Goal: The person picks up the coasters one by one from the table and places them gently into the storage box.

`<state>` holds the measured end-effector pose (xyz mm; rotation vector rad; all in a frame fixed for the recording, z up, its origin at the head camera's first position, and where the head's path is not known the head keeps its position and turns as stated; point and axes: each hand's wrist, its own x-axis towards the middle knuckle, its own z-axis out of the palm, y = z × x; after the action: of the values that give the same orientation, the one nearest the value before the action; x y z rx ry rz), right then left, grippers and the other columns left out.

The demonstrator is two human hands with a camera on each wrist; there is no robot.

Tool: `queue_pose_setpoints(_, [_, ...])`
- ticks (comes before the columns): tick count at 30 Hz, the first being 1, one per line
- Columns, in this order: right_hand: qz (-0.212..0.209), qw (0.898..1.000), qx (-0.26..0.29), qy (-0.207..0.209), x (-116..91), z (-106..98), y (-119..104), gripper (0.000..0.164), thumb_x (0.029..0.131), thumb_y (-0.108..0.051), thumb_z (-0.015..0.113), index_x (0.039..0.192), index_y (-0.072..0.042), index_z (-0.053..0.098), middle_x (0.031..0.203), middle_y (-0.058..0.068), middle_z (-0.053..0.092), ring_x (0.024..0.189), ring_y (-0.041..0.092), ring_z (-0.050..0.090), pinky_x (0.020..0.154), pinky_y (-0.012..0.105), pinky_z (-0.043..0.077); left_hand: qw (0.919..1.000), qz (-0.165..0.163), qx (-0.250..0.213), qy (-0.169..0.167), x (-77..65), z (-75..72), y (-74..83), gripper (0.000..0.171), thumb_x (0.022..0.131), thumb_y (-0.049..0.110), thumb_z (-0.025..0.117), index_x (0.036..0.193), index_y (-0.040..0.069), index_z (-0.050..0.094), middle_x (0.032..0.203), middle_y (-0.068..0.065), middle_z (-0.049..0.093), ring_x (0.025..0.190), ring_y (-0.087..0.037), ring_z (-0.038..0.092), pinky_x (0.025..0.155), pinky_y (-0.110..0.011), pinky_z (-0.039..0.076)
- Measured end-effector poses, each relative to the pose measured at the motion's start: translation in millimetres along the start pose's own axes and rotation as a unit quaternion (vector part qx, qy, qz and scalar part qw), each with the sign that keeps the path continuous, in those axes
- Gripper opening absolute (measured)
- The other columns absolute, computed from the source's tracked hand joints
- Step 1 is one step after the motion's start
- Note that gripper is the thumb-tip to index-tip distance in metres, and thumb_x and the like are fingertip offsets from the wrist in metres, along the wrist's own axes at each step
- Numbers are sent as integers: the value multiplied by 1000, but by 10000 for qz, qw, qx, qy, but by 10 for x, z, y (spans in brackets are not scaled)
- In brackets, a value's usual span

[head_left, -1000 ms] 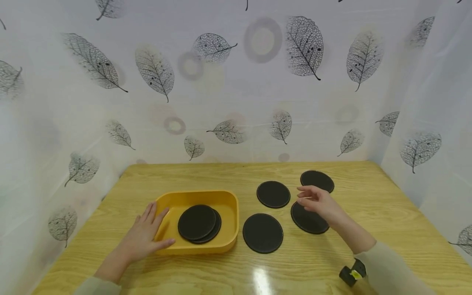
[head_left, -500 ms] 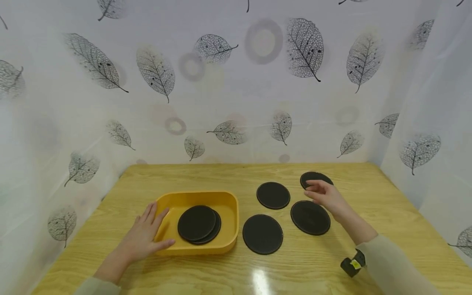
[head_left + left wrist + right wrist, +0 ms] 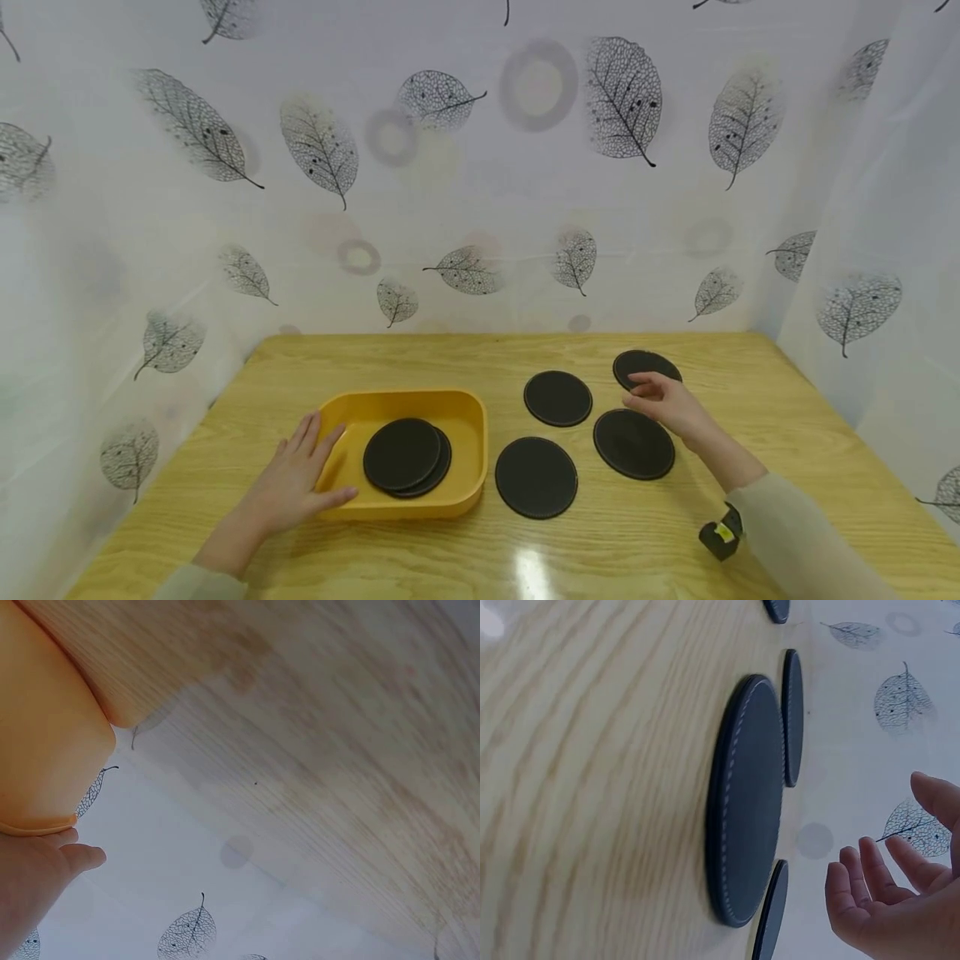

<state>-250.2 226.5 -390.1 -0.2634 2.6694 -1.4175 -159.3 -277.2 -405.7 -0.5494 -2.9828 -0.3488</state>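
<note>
In the head view my left hand [image 3: 292, 483] rests with spread fingers over the left rim of a yellow tray [image 3: 467, 429]. Inside it lie two overlapping black coasters [image 3: 401, 454]. The left wrist view shows that hand's fingers at the tray's edge [image 3: 52, 735]. My right hand [image 3: 671, 410], holding nothing, hovers above the table with loosely bent fingers. It overlaps the lower edge of the far right coaster [image 3: 645, 363]. Just below it lies another coaster [image 3: 633, 444]; in the right wrist view this stitched black coaster [image 3: 750, 810] stands out large beside the hand.
Two more coasters lie between tray and right hand, a rear one [image 3: 558, 398] and a front one [image 3: 536, 477]. A black strapped device [image 3: 722, 535] hangs at the right wrist. Behind the wooden table [image 3: 420, 554] hangs a leaf-patterned curtain [image 3: 495, 192].
My right hand has moved right and slightly away from me, off the near right coaster toward the far one. The left hand and the tray stay put.
</note>
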Motion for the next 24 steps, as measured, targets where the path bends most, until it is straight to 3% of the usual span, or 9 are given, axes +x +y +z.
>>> queue_pose_setpoints(6, [82, 9991, -393, -133, 32, 10, 114, 58, 84, -24, 61, 125, 10, 38, 113, 30, 46, 102, 41, 47, 80, 46, 43, 10000, -15, -71, 26, -8, -1, 17, 82, 78, 51, 58, 136, 1, 30, 138, -35, 11, 127, -44, 8, 89, -66, 16])
queue_pose_setpoints(17, [-50, 9902, -1331, -423, 51, 21, 273, 61, 79, -23, 66, 122, 12, 40, 109, 34, 46, 99, 48, 46, 76, 49, 44, 10000, -11, -94, -10, 1, -11, 25, 81, 78, 50, 57, 136, 1, 30, 138, -35, 10, 127, -45, 8, 90, -66, 16])
queue_pose_setpoints(24, [-237, 9794, -1777, -930, 80, 2, 291, 69, 74, -26, 71, 121, 14, 39, 101, 29, 50, 91, 40, 50, 70, 45, 44, 10000, -18, -80, 26, -1, -1, 24, 82, 78, 51, 57, 136, 0, 30, 138, -35, 11, 127, -45, 8, 90, -66, 16])
